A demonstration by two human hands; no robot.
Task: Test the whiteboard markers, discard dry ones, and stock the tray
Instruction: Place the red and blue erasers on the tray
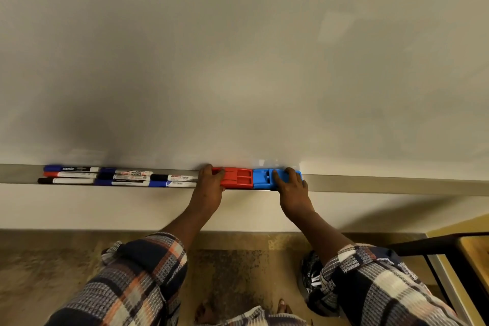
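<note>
Head view: the left hand [210, 182] is gripping the red eraser [238, 178] and the right hand [291, 183] is gripping the blue eraser [264, 179], end-to-end in the tray [383, 184]. Markers [119, 176] are lying bunched leftward; the tray's right stretch is lying open.

Both arms extend forward and up, roughly parallel, forearms bare from the rolled plaid sleeves [137, 272]. Left hand [210, 182]: palm down, fingers curled forward over an edge, thumb tucked at the inner side (grip partly hidden from this angle). Right hand [292, 184]: palm down, fingers [277, 176] spread and bent, pressing flat. Wrists straight, hands level with each other and apart. Toes visible at the bottom edge.
</note>
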